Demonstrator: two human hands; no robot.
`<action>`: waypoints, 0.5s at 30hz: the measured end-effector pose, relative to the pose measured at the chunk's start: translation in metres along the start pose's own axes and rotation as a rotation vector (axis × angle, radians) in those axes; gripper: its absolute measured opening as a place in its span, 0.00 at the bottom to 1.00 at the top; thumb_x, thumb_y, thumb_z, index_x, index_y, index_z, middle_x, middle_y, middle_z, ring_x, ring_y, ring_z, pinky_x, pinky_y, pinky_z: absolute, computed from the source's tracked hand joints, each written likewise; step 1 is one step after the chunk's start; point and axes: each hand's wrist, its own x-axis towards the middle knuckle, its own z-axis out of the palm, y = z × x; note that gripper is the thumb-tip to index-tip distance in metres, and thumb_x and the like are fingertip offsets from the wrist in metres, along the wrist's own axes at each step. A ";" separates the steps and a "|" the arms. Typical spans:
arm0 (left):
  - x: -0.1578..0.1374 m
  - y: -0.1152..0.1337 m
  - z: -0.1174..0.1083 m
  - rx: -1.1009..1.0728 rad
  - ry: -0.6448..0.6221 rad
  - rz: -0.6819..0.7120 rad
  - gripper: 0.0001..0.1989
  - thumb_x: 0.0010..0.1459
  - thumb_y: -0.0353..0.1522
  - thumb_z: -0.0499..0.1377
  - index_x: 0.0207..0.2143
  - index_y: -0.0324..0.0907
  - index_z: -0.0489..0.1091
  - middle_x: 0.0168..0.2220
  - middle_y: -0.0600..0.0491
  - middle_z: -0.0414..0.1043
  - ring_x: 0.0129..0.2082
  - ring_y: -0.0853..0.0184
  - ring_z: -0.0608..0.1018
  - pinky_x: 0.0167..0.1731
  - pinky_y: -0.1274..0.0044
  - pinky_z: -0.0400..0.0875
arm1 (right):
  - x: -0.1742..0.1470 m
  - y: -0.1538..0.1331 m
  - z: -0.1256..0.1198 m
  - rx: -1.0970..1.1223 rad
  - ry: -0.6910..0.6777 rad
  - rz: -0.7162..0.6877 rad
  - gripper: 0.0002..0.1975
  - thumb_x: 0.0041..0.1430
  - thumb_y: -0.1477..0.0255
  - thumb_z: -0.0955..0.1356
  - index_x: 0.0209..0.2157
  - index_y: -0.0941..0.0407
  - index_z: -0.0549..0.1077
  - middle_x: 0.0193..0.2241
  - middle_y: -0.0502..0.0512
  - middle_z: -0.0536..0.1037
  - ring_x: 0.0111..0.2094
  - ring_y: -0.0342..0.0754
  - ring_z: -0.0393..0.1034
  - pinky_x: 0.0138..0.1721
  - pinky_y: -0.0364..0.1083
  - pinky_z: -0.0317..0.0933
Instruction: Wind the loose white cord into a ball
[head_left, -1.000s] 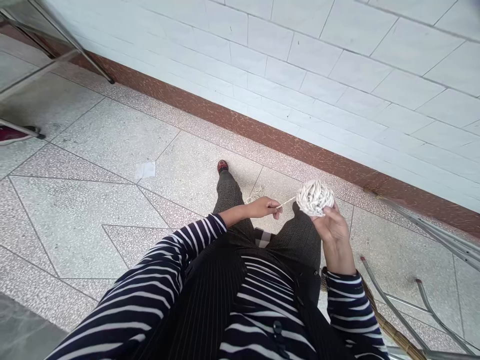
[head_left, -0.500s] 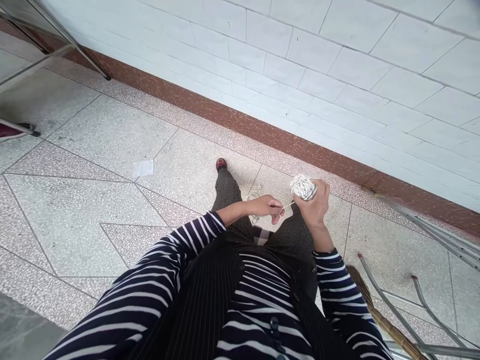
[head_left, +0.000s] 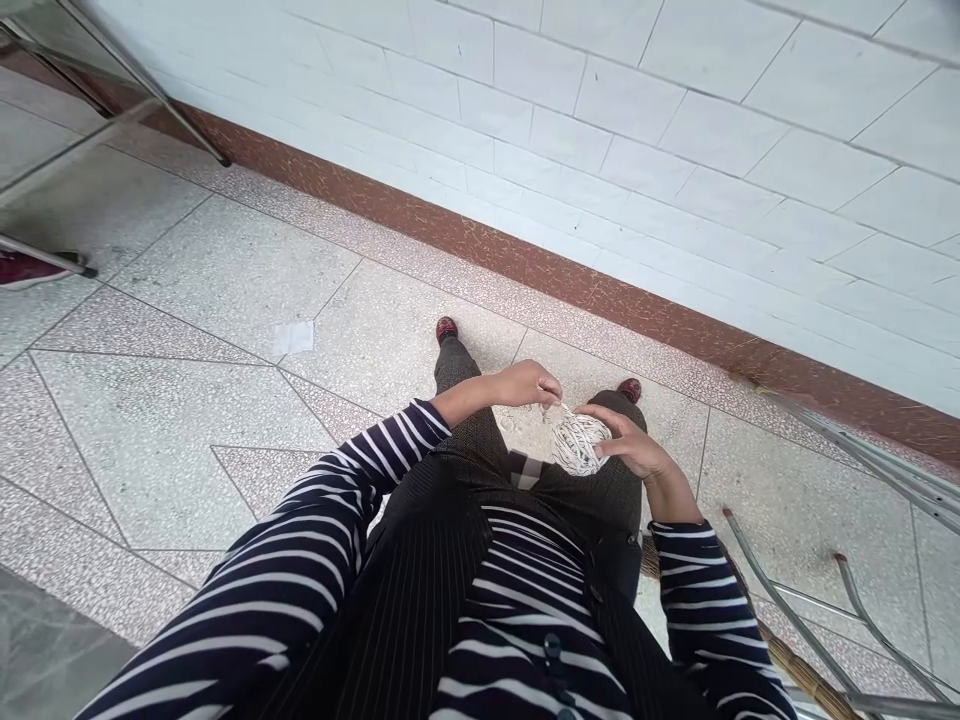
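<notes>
A ball of white cord is above my lap, with my right hand curled around its right side. My left hand pinches the strand just to the upper left of the ball. A short length of cord runs from those fingertips to the top of the ball. Below my hands, loose cord lies on the floor between my legs, partly hidden by the left hand.
A pale tiled wall rises in front. A metal-legged table or stand is at the upper left, near a dark red shoe. White paper lies on the floor. Metal tubing and a broom are at the lower right.
The cord ball has come down and left, turned in my right hand. My left hand has risen slightly, and the strand between the hands is shorter. My right shoe now shows.
</notes>
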 end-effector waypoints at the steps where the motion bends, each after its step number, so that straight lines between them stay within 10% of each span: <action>1: -0.001 -0.003 0.000 0.018 0.020 -0.001 0.12 0.61 0.37 0.59 0.30 0.41 0.78 0.27 0.56 0.77 0.28 0.71 0.75 0.32 0.80 0.61 | -0.003 0.004 0.002 0.055 0.011 -0.017 0.33 0.34 0.66 0.79 0.48 0.53 0.79 0.45 0.53 0.79 0.48 0.56 0.71 0.53 0.52 0.62; 15: -0.006 -0.026 0.024 -0.248 0.096 -0.106 0.17 0.62 0.42 0.61 0.44 0.39 0.79 0.39 0.53 0.80 0.40 0.67 0.78 0.42 0.79 0.67 | -0.035 -0.005 0.027 0.560 0.214 -0.161 0.46 0.34 0.67 0.76 0.60 0.47 0.70 0.52 0.54 0.79 0.57 0.59 0.70 0.59 0.55 0.63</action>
